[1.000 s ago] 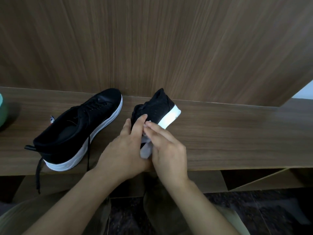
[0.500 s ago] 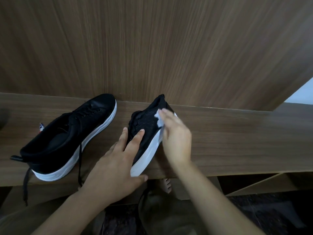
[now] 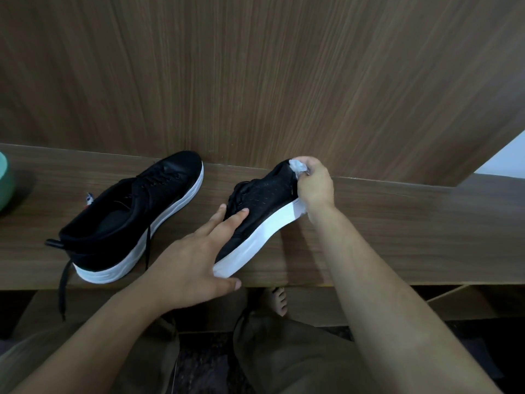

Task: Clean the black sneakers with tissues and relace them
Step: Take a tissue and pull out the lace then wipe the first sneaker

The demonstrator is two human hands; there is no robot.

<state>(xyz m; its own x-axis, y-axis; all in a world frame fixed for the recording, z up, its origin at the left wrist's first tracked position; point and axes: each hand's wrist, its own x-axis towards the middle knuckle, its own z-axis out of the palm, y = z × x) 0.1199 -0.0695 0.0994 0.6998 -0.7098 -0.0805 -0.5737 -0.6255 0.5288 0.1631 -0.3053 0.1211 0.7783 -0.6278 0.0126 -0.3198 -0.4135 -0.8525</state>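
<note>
Apparently crumpled tissue (image 3: 298,166) at sneaker toe (image 3: 281,177)

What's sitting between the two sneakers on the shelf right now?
In the head view, only bare shelf between the left sneaker and the right sneaker, plus a loose lace and the left hand near the front edge.

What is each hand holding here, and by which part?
Right hand pinches a crumpled tissue in its fingertips at the toe of the tilted sneaker. Left hand braces that sneaker's heel end, straight fingers on the upper, thumb by the sole.
</note>
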